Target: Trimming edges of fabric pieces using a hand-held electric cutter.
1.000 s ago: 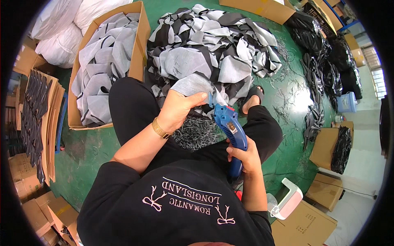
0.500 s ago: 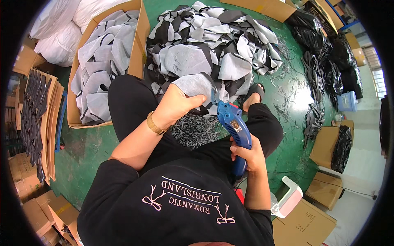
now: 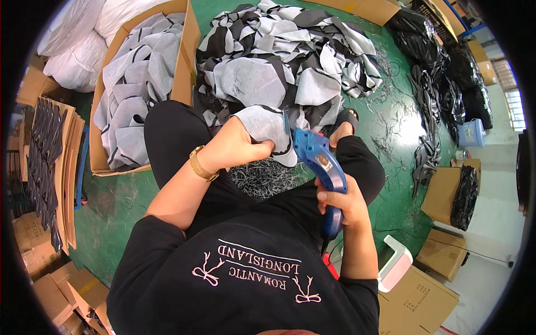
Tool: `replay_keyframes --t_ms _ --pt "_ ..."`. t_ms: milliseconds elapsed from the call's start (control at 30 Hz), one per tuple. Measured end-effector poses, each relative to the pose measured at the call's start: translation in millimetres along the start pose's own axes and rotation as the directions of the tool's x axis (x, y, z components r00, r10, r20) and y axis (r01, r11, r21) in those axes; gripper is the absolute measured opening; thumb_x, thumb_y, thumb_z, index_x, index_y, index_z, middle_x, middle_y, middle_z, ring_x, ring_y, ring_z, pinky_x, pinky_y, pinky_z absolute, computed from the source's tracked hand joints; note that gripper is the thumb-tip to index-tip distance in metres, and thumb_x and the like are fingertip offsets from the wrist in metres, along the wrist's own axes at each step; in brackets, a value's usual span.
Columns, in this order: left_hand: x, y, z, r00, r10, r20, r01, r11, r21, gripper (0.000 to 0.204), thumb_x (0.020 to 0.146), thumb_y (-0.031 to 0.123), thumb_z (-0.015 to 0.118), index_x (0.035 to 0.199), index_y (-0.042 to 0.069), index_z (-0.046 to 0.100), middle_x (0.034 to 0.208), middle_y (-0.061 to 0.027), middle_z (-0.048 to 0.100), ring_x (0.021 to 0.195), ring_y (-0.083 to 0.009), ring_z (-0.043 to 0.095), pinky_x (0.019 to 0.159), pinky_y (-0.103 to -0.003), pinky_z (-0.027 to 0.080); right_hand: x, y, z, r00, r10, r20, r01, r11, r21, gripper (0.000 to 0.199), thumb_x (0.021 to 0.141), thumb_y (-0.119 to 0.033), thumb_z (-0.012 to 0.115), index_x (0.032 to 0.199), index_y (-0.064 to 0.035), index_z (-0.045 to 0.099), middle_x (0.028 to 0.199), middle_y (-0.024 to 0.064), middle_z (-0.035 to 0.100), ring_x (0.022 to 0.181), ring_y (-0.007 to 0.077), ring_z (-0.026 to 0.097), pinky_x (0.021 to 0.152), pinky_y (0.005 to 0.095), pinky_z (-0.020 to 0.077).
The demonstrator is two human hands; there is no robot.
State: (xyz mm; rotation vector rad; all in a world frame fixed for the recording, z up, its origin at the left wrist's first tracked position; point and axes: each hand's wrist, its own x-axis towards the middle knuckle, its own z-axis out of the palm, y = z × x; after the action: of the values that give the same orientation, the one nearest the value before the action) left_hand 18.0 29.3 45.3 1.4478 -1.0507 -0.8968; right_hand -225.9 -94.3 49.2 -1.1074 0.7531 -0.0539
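Note:
My left hand point(image 3: 237, 145), a gold-coloured watch on its wrist, pinches a light grey fabric piece point(image 3: 263, 123) with a dark edge. My right hand point(image 3: 347, 200) is wrapped round the handle of a blue electric fabric cutter point(image 3: 315, 153). The cutter's head points up and left, close beside the right edge of the fabric; whether its blade touches the cloth is hard to tell. Thin dark and grey fabric trimmings point(image 3: 259, 180) lie on the floor below, between my legs.
A big heap of grey and black fabric pieces point(image 3: 251, 81) lies ahead. To its left, a cardboard box point(image 3: 185, 67) holds more pieces. Black plastic bags point(image 3: 419, 47) and cartons point(image 3: 444, 257) line the right side. White sacks point(image 3: 78, 61) sit at the far left.
The cutter's head has drawn slightly down and away from the fabric, and the right hand has shifted a little right. More of the fabric piece now hangs below the left hand's fingertips.

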Motion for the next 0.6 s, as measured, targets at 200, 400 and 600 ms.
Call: replay_keyframes --t_ms 200,400,600 --pt "-4.6 1.2 4.6 0.973 -0.182 0.144 0.211 0.951 -0.226 0.033 0.076 -0.002 0.057 0.109 0.0 0.061 0.101 -0.0013 0.064 0.088 -0.0072 0.057 0.08 -0.026 0.047 29.2 -16.3 14.1 0.963 -0.239 -0.122 0.243 0.97 0.018 0.041 0.069 -0.012 0.072 0.101 0.0056 0.054 0.071 0.0072 0.055 0.055 0.0156 0.055 0.05 0.0267 0.0473" --pt "-13.2 -23.7 30.6 0.975 -0.068 0.21 0.176 0.814 -0.554 0.037 0.084 -0.001 0.06 0.12 0.002 0.055 0.108 -0.0022 0.063 0.096 -0.0087 0.058 0.084 -0.027 0.047 52.8 -27.8 36.7 0.902 -0.392 -0.182 0.324 0.892 -0.315 0.044 0.067 -0.013 0.081 0.101 0.0014 0.058 0.08 0.0032 0.061 0.069 0.0095 0.057 0.062 0.0243 0.0475" --pt "2.4 -27.5 37.7 0.947 -0.311 0.085 0.232 0.474 -0.849 0.029 0.086 0.009 0.067 0.113 0.001 0.059 0.107 -0.0065 0.064 0.092 -0.0159 0.064 0.08 -0.032 0.052 54.5 -18.8 41.3 0.932 -0.333 -0.145 0.268 0.9 -0.343 0.046 0.064 -0.009 0.081 0.102 0.0017 0.057 0.081 0.0012 0.057 0.071 0.0086 0.054 0.064 0.0225 0.0455"
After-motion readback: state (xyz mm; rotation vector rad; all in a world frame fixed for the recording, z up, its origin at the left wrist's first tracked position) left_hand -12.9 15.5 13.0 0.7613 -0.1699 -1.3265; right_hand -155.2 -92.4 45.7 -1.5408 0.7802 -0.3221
